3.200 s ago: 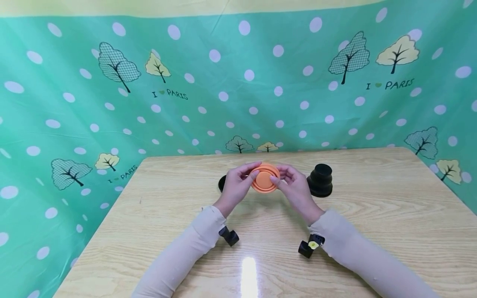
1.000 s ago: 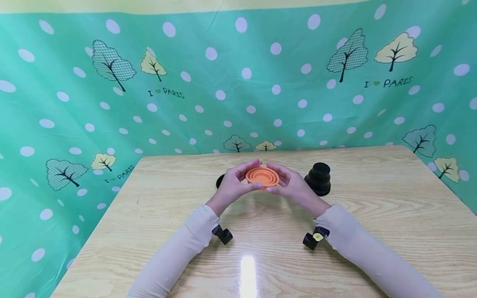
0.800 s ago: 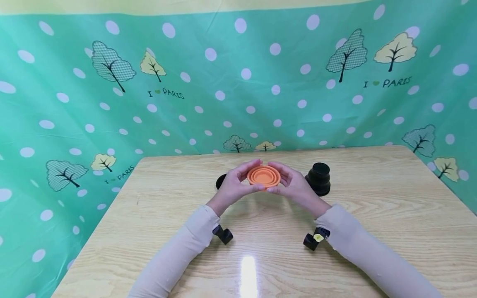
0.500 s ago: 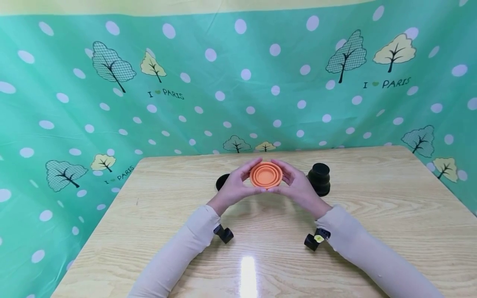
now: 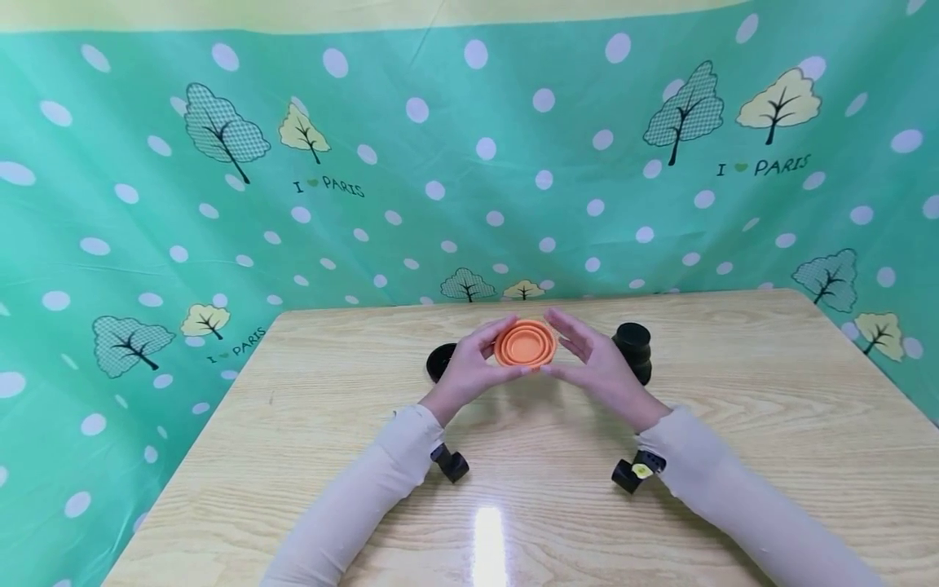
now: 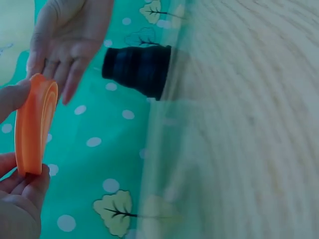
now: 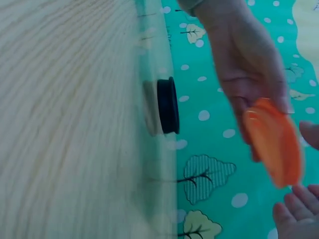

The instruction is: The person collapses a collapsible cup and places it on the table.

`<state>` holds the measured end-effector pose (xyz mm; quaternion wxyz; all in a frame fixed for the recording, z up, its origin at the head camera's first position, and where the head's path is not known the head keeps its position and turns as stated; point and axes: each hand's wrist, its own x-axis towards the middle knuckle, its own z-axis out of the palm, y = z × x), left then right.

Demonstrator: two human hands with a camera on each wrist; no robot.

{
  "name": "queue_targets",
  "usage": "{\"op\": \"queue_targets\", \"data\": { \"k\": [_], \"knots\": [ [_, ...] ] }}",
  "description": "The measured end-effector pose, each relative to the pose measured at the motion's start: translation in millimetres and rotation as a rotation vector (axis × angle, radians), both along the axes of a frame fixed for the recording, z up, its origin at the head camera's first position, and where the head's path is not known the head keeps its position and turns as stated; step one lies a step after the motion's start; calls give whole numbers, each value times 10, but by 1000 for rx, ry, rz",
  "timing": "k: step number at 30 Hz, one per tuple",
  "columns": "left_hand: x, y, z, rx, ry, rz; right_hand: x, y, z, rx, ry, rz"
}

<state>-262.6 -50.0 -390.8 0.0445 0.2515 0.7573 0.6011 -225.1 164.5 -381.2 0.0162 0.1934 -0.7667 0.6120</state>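
Observation:
An orange collapsible cup (image 5: 526, 346), folded flat into concentric rings, is held up above the table with its ringed face toward me. My left hand (image 5: 473, 368) pinches its left side, thumb at the lower rim and fingers at the far edge. My right hand (image 5: 597, 368) stands just right of the cup, fingers and thumb spread; in the right wrist view a gap shows between the right fingers (image 7: 299, 206) and the cup. Behind the left hand lies a flat black collapsed cup (image 5: 438, 360), partly hidden. A stepped black cup (image 5: 634, 346) stands narrow end up behind the right hand.
The wood-grain table (image 5: 367, 359) reaches back to a green dotted cloth (image 5: 396, 163) printed with trees. A black wrist camera (image 5: 449, 465) is strapped to each forearm. Light glares off the near part of the table.
Both hands turned the cup from its smooth face to its ringed face, then tilted it upright. In the last half second the right fingers spread and drew off to the right.

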Motion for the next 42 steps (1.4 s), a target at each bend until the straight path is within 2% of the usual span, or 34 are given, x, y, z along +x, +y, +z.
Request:
{"op": "queue_targets", "data": {
  "k": [3, 6, 10, 13, 16, 20, 23, 25, 27, 31, 36, 42],
  "knots": [
    [-30, 39, -67, 1, -66, 36, 6, 108, 3, 1, 43, -79],
    [-52, 84, -130, -15, -123, 75, 34, 216, -15, -29, 102, -194],
    [-76, 142, -204, -20, -177, 91, 85, 342, -65, -171, 139, -377],
    [-102, 176, -251, 1, -205, 96, 95, 429, -101, -258, 118, -496],
    [-133, 206, -292, 17, -236, 101, 82, 529, -135, -250, 49, -566],
    [-163, 235, -331, 1, -290, 106, 52, 650, -197, -210, -110, -555],
    [-186, 240, -354, -9, -348, 108, 32, 700, -258, -260, -216, -524],
    [-198, 237, -358, 5, -378, 99, 22, 717, -298, -308, -251, -517],
    [-204, 237, -352, 27, -394, 87, 13, 727, -334, -337, -259, -515],
    [-200, 241, -336, 34, -378, 76, 4, 716, -375, -355, -246, -507],
    [-211, 259, -371, -28, -335, 89, 8, 699, -391, -392, -244, -512],
    [-248, 219, -403, -83, -324, 68, 1, 680, -410, -368, -232, -536]
  ]
}}
